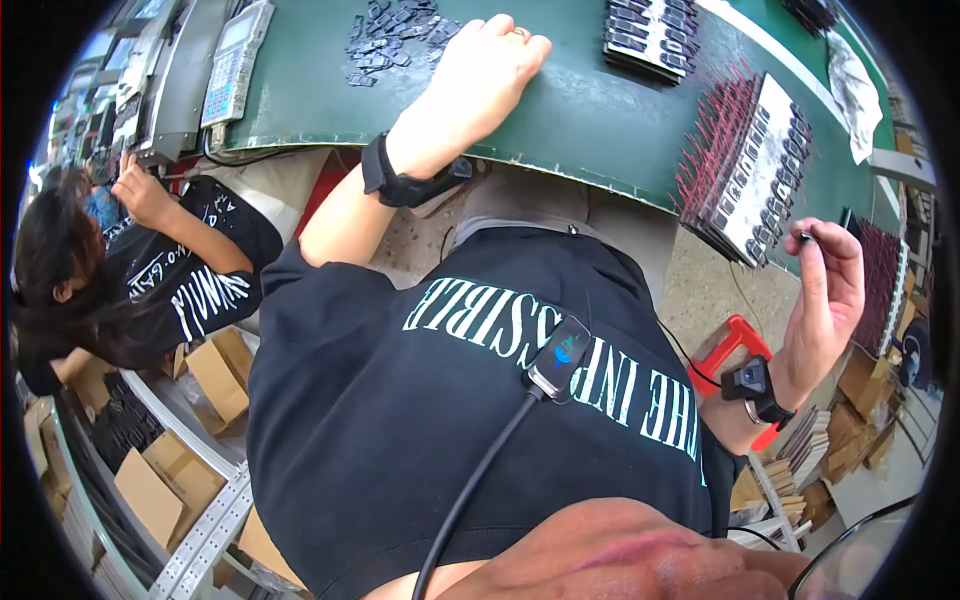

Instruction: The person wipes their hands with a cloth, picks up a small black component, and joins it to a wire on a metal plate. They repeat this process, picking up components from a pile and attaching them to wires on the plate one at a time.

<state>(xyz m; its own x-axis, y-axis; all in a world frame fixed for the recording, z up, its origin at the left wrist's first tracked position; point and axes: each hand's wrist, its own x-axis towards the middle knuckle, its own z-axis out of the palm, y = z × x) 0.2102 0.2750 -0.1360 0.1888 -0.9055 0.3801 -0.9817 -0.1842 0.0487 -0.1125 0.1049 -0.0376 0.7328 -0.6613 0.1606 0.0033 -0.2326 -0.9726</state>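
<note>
My left hand [490, 75] is over the green table with its fingers curled under. Anything inside it is hidden. Just to its left lies a loose pile of small flat black plastic parts [392, 38]. Raised past the table's front edge, my right hand [835, 285] pinches a small dark piece [807, 238] between thumb and finger; its kind is too small to make out. Closest to that hand is a white board stack [752, 180] with rows of black parts along it and many red wires sticking out on its left side.
A second stack of black parts on white strips [652, 35] sits at the table's far side. A grey keypad device [236, 62] stands at the left. Below the right hand is a red stool [735, 345]. A co-worker [150, 250] works at the left, near cardboard boxes [172, 490].
</note>
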